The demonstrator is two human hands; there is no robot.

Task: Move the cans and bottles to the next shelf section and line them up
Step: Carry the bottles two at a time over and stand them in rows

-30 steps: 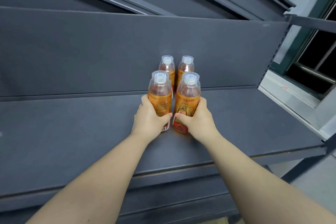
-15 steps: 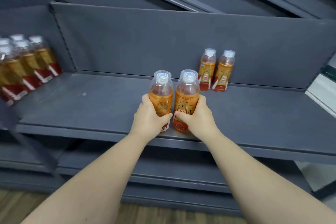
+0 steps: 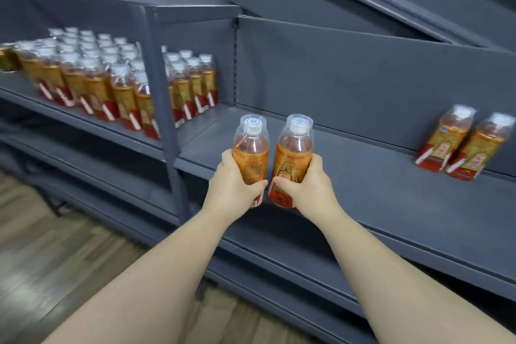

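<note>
- Nearest, the left hand (image 3: 233, 186) curls its fingers round the lower half of an upright orange bottle (image 3: 251, 148).
- Just beside it, the right hand (image 3: 307, 188) grips a second bottle (image 3: 293, 156) likewise.
- Both are over the shelf's (image 3: 391, 204) front edge, near the post (image 3: 159, 78).
- Farther right, a pair of bottles (image 3: 446, 139) stands against the back panel (image 3: 363, 86).
- Far left, rows of bottles (image 3: 97, 84) fill the neighbouring section.
</note>
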